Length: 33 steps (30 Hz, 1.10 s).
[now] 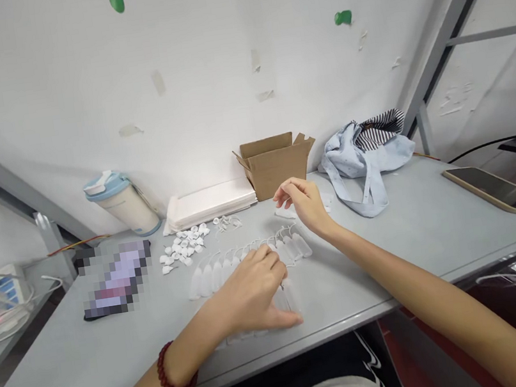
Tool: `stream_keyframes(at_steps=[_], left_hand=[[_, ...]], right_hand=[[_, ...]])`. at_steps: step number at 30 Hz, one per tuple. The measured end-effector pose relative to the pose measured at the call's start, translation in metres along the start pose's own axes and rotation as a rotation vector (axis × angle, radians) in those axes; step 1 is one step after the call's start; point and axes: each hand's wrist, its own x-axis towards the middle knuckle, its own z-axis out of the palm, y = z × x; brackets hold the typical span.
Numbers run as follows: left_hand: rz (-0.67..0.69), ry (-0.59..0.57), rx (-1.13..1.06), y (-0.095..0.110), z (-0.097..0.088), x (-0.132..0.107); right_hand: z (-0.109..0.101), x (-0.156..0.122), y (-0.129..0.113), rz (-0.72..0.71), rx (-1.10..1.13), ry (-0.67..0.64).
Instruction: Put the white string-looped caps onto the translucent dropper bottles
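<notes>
The left hand point(260, 287) arches palm-down over the near translucent bottles point(291, 297), its fingers bent and its thumb stretched out low beside them; the palm hides what lies underneath, so I can't tell whether that grip has hold of anything or merely rests there. The right hand point(306, 206) is raised a little farther off, its fingers loosely bent, with nothing visible in it — though its far side is hidden, so I can't be sure it is bare. These bottles look light and thin-walled, probably a bit slippery and easy to knock over or squeeze out of shape, so a gentle pinch around the smooth body, clear of the slender curved tops, seems the best hold. The row of bottles point(209, 280) lies on the table point(350, 289) just beyond the left hand, side by side, running out past it to either side; its right end sits just below the right hand. A few more white pieces point(285, 213) lie right by the right hand's fingers, in front of the cardboard box point(281, 170). The small white caps point(181, 247) — light and stiff, I'd judge, best pinched between fingertips — are heaped behind the row's left end, well apart from the right hand.
</notes>
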Motion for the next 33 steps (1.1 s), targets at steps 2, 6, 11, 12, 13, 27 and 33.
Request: stream_keyframes(at_steps=[2, 6, 11, 12, 13, 27, 33], left_hand=[[0.010, 0.010, 0.021, 0.000, 0.002, -0.001], [0.012, 0.017, 0.076, 0.000, 0.006, -0.001], [0.018, 0.029, 0.111, -0.002, 0.008, -0.001], [0.016, 0.026, 0.114, -0.002, 0.008, -0.001], [0.014, 0.024, 0.117, -0.002, 0.008, -0.001], [-0.016, -0.030, 0.153, 0.005, 0.000, -0.003], [-0.021, -0.047, 0.138, 0.005, 0.000, -0.004]], right_hand=[[0.000, 0.000, -0.001, 0.002, 0.003, 0.002], [-0.001, 0.000, -0.004, 0.002, 0.001, 0.013], [-0.001, -0.001, -0.003, -0.031, -0.043, 0.015], [-0.001, -0.001, -0.003, -0.040, -0.058, 0.014], [-0.001, 0.000, -0.002, -0.048, -0.071, 0.014], [-0.004, 0.004, 0.010, -0.041, -0.229, -0.006], [-0.005, 0.004, 0.011, -0.027, -0.251, 0.002]])
